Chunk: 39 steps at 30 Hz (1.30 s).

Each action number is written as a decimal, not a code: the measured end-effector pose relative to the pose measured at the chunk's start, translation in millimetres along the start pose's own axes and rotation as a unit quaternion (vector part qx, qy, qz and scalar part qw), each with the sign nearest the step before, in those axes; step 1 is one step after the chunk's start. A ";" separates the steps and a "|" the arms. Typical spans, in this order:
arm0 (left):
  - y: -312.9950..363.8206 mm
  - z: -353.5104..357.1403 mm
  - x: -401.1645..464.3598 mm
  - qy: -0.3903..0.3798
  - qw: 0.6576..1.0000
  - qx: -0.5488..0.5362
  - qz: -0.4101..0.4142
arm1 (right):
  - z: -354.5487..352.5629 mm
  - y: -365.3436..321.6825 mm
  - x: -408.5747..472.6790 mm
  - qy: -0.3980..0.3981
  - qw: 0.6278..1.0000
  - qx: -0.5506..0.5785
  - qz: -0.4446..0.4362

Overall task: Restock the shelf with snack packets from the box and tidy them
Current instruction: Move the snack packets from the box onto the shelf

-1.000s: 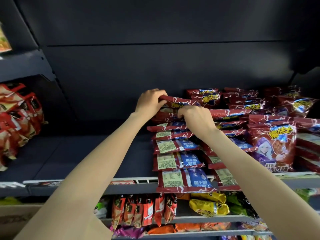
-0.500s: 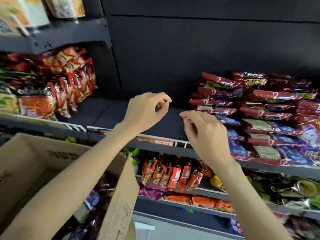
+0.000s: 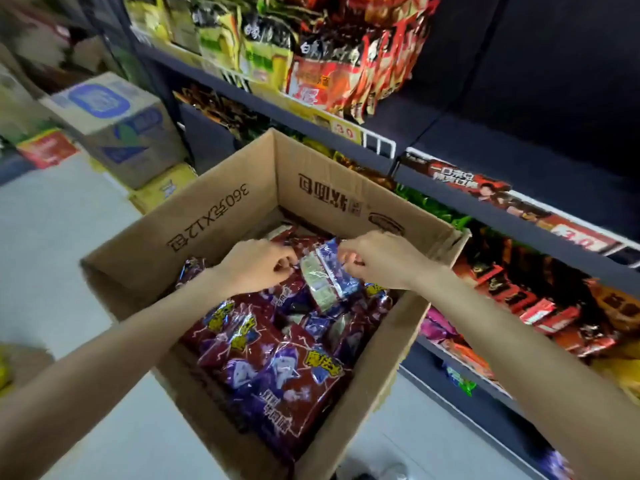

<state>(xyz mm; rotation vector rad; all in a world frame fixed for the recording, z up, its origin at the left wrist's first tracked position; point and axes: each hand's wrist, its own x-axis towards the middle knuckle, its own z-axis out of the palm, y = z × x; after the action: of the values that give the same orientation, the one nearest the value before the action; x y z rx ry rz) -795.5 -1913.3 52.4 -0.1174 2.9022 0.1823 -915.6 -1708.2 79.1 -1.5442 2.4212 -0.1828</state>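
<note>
Both hands (image 3: 258, 263) seemingly pinch one packet (image 3: 325, 275); box (image 3: 221, 209) below.

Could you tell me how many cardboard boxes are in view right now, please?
2: the open cardboard box of snack packets under both hands, and a closed carton on the floor at upper left. Others may be hidden.

- Hands: 2 – left hand (image 3: 258, 263), right hand (image 3: 379, 259)
- Open cardboard box (image 3: 221, 216): 1
- Snack packets (image 3: 277, 372) in box: many, approx. a dozen visible, exact no. unclear
- Closed cartons (image 3: 114, 123) on floor: 1 clear, others blurred
</note>
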 end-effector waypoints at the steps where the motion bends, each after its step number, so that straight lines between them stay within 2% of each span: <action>1: -21.6 14.2 -7.1 -0.020 1.000 -0.001 -0.017 | 13.7 -5.6 18.5 -0.026 0.999 -0.025 0.000; 5: -93.5 43.7 -32.0 -0.069 0.995 -0.015 -0.069 | 62.5 -19.3 77.9 -0.085 0.981 -0.175 0.007; 8: -116.6 55.2 -43.0 -0.129 0.990 -0.044 -0.039 | 89.9 -17.3 103.3 -0.135 0.964 -0.227 -0.016; 12: -105.2 70.8 -36.1 -0.196 0.980 -0.028 0.026 | 113.9 -26.5 113.9 -0.180 0.963 -0.195 -0.032; 15: -90.2 78.8 -25.4 -0.227 0.971 0.011 0.068 | 118.3 -49.7 106.0 -0.210 0.974 -0.059 -0.060; 18: -84.4 84.2 -23.7 -0.267 0.961 -0.003 0.073 | 118.7 -71.4 87.0 -0.284 0.953 0.065 -0.087; 21: -85.0 86.2 -25.6 -0.273 0.959 -0.042 0.065 | 118.2 -79.1 74.5 -0.357 0.928 0.077 -0.073; 26: -80.5 86.2 -28.5 -0.250 0.960 -0.120 0.051 | 109.9 -73.5 60.8 -0.370 0.924 0.080 0.055; 28: -79.3 84.6 -28.0 -0.200 0.969 -0.137 0.051 | 111.9 -69.8 51.3 -0.372 0.922 0.073 0.082; 31: -82.6 78.8 -21.4 -0.101 0.974 -0.201 0.031 | 113.7 -71.9 41.6 -0.267 0.949 0.125 0.109; 33: -86.5 77.3 -17.9 -0.114 0.963 -0.246 0.001 | 108.4 -73.4 41.2 -0.179 0.964 0.150 0.128; 34: -87.9 78.0 -18.2 -0.146 0.956 -0.253 -0.006 | 105.4 -73.0 40.4 -0.170 0.964 0.163 0.124; 35: -88.3 80.0 -19.6 -0.183 0.952 -0.246 -0.007 | 102.6 -72.2 38.8 -0.189 0.960 0.180 0.106; 37: -87.1 85.6 -24.0 -0.232 0.950 -0.209 0.002 | 100.2 -70.7 31.9 -0.276 0.938 0.202 0.064; 39: -83.7 85.9 -27.3 -0.242 0.951 -0.193 0.020 | 99.6 -73.4 21.5 -0.329 0.928 0.168 0.045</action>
<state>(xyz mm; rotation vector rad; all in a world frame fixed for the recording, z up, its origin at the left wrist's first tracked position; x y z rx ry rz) -742.0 -1982.9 -33.8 -0.0656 2.3486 0.6814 -831.7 -1755.4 -1.5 -1.1049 1.8097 -0.0419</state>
